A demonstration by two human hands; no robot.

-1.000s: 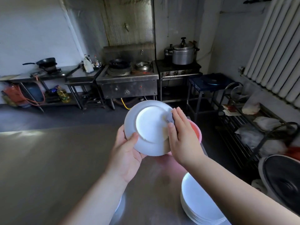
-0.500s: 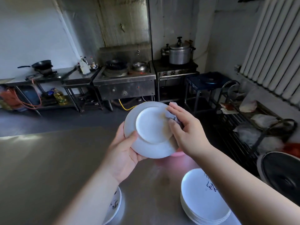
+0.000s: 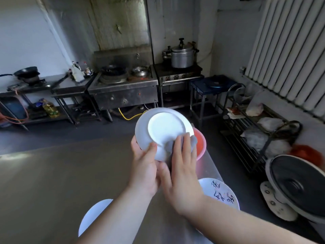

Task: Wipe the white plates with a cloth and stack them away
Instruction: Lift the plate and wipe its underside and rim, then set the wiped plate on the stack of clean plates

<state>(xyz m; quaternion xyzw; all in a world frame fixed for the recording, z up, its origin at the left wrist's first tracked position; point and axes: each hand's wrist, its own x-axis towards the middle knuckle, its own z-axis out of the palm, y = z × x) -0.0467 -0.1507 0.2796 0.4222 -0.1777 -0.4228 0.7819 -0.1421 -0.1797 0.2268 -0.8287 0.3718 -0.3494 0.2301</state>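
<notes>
Fingers and cloth hide plate's lower rim.

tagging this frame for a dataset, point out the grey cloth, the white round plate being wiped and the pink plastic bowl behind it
grey cloth (image 3: pixel 168 147): head view, bunched fold lying on the plate
white round plate (image 3: pixel 166 127): head view, middle of its flat centre circle
pink plastic bowl (image 3: pixel 200 142): head view, inner wall

White plate tilted, underside showing, grey cloth against its lower rim.
</notes>
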